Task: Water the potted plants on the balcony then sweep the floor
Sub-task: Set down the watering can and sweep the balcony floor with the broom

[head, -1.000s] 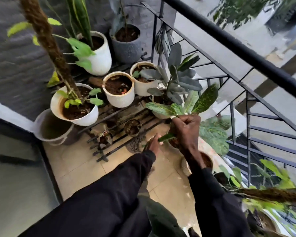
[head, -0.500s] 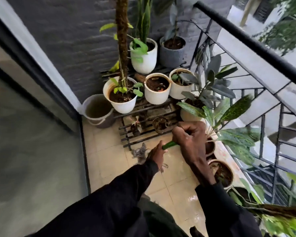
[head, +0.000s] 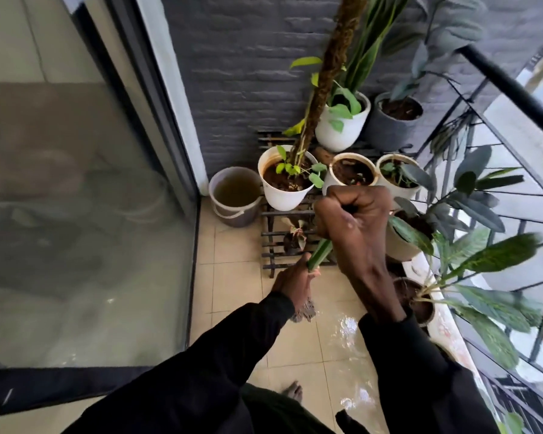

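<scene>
Gripping the green broom handle (head: 319, 253) with both hands, we close the right hand (head: 355, 223) in a tight grip round its upper part and the left hand (head: 293, 281) lower down. The bristles (head: 303, 312) show just below the left hand, on the wet tiled floor (head: 232, 270). Potted plants (head: 282, 198) stand on a rack (head: 271, 242) at the floor's far edge, with a bucket (head: 235, 198) in the corner.

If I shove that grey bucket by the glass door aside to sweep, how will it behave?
Probably heavy: the grey bucket holds murky water. A quick shove would likely slop it out. It may slide easily: the floor tiles nearby look wet.
</scene>
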